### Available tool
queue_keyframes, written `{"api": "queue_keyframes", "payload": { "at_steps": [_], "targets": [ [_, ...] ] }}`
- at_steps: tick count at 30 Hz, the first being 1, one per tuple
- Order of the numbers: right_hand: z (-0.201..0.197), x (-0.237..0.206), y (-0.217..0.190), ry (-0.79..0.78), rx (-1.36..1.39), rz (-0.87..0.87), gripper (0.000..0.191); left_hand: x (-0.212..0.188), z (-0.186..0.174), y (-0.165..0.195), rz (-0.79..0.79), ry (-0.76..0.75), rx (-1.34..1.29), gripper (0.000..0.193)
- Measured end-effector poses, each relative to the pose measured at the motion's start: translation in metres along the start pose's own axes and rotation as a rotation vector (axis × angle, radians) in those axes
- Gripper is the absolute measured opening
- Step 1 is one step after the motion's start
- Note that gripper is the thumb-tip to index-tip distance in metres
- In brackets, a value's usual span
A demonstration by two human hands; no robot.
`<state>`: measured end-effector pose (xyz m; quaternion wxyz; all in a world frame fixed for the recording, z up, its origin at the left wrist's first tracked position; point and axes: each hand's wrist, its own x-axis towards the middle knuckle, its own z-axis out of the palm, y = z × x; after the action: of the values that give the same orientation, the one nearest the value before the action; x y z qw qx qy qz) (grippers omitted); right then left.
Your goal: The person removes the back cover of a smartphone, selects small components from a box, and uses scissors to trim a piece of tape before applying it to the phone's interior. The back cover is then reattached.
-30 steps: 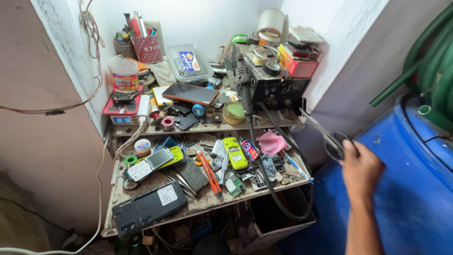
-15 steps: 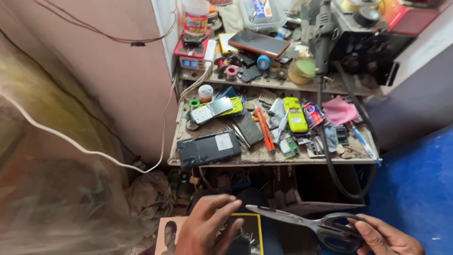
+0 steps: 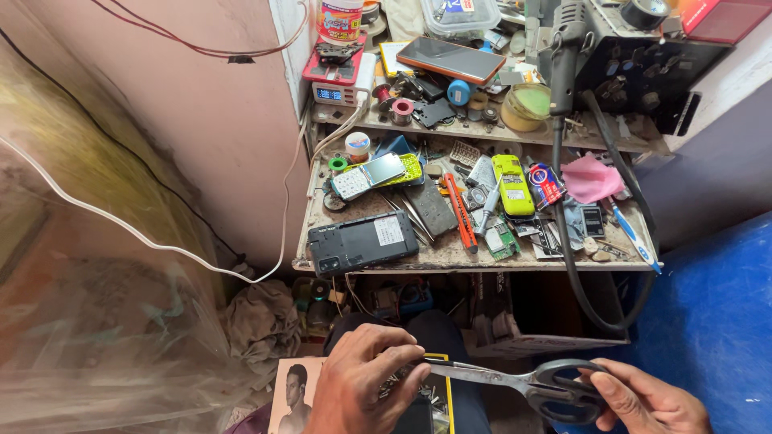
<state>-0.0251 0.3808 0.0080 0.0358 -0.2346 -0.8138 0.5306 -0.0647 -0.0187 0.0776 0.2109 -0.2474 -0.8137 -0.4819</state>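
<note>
Nearest to us, our right hand (image 3: 643, 402) has its fingers closed through the black handles of the scissors (image 3: 515, 379), blades pointing left, level. Our left hand (image 3: 362, 382) curls its fingers around the blade tips, pinching them over a black-and-yellow box (image 3: 430, 406) on our lap. A printed card (image 3: 291, 390) lies just left of that hand. Beyond, the tabletop (image 3: 450, 259) carries an opened black phone back (image 3: 363, 241) at the front edge, an orange cutter (image 3: 461, 213), a yellow-green keypad phone (image 3: 512, 185) and a pink cloth (image 3: 591, 178). A black hose (image 3: 563, 233) loops down past the edge. Farther up, a shelf (image 3: 482, 128) holds an orange-edged smartphone (image 3: 452, 59).
</note>
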Motion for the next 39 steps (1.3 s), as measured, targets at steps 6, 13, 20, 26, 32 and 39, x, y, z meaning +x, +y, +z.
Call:
{"api": "queue_keyframes", "payload": {
  "at_steps": [6,13,20,26,32,39],
  "targets": [
    [0.001,-0.003,0.005,-0.001,0.002,-0.030,0.032,0.002,0.004,0.011,-0.008,0.100,0.139,0.021],
    [0.001,-0.010,0.011,-0.078,-0.011,-0.087,0.033,0.002,0.011,0.020,-0.001,0.242,0.285,0.018],
    [0.017,-0.034,-0.008,-0.054,-0.127,-0.286,0.033,0.007,0.010,0.027,-0.044,0.315,0.329,0.021],
    [0.042,-0.075,-0.043,0.034,0.031,-0.415,0.026,0.004,0.002,0.031,-0.142,0.321,0.313,0.020],
    [0.060,-0.095,-0.083,0.057,-0.035,-0.485,0.025,0.004,-0.004,0.032,-0.187,0.319,0.348,0.018],
    [0.071,-0.097,-0.101,0.013,-0.132,-0.711,0.021,0.002,-0.005,0.025,-0.249,0.334,0.365,0.018]
  ]
}}
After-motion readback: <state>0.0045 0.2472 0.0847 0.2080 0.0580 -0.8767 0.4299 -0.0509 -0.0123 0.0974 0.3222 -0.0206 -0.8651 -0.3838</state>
